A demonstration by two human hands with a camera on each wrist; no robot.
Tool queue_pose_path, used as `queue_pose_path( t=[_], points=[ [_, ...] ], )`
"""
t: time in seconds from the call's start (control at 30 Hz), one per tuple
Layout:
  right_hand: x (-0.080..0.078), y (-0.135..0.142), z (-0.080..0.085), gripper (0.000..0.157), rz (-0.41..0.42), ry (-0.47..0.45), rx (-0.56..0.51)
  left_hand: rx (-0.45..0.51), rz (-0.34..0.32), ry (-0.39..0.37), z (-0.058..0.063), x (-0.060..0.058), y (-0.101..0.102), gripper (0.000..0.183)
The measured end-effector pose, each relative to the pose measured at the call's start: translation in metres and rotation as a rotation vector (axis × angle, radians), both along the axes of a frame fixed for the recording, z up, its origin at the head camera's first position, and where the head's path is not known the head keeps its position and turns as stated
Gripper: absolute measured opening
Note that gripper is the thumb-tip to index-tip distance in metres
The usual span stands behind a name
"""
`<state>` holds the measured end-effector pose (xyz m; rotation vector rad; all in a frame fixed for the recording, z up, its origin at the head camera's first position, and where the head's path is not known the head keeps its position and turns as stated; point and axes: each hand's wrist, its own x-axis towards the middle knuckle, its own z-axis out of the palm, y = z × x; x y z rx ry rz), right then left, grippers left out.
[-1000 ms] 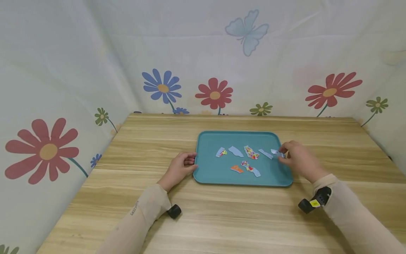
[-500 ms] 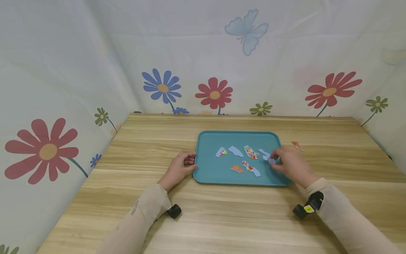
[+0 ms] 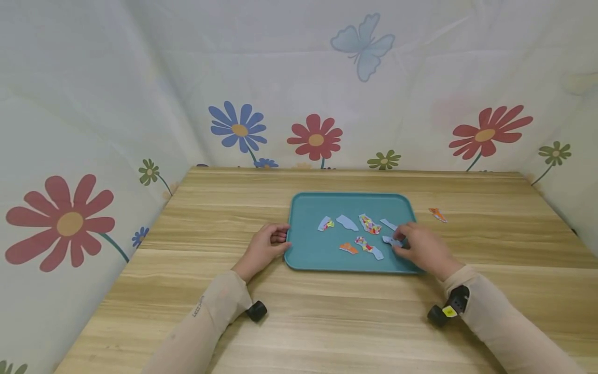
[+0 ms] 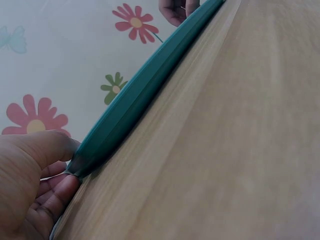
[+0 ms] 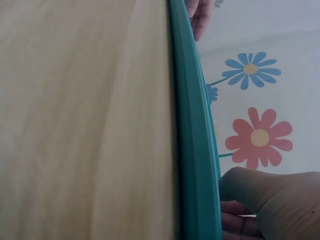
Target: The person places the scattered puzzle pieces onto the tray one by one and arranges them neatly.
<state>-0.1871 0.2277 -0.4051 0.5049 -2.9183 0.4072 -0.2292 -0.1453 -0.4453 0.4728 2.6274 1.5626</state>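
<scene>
On the wooden table lies a teal tray with several torn paper scraps on it. At its right part my right hand pinches a light-blue paper scrap, its fingertips low over the tray. Just above that is a narrow pale-blue strip, partly behind the fingers. My left hand grips the tray's left edge, thumb and fingers at the rim in the left wrist view. Between the hands lie a multicoloured scrap, a blue scrap, an orange scrap and a long patterned scrap.
One orange scrap lies on the table, right of the tray. Another blue scrap with a coloured corner is at the tray's left. Behind the table hangs a flower-printed cloth.
My right hand has moved left and slightly down with the light-blue scrap, further into the tray. The orange scrap on the table has come into sight. My left hand stays put.
</scene>
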Motion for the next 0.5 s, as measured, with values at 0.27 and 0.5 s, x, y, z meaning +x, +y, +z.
queue_pose_path(
  t=[0.27, 0.5],
  points=[
    [-0.0007, -0.0019, -0.0072, 0.020, -0.004, 0.015, 0.020, 0.005, 0.000, -0.003, -0.0003, 0.0007, -0.0002, 0.045],
    [-0.0016, -0.0018, -0.0073, 0.019, 0.002, 0.006, 0.033, -0.003, -0.004, -0.005, 0.0000, 0.0010, -0.0009, 0.045]
  ],
)
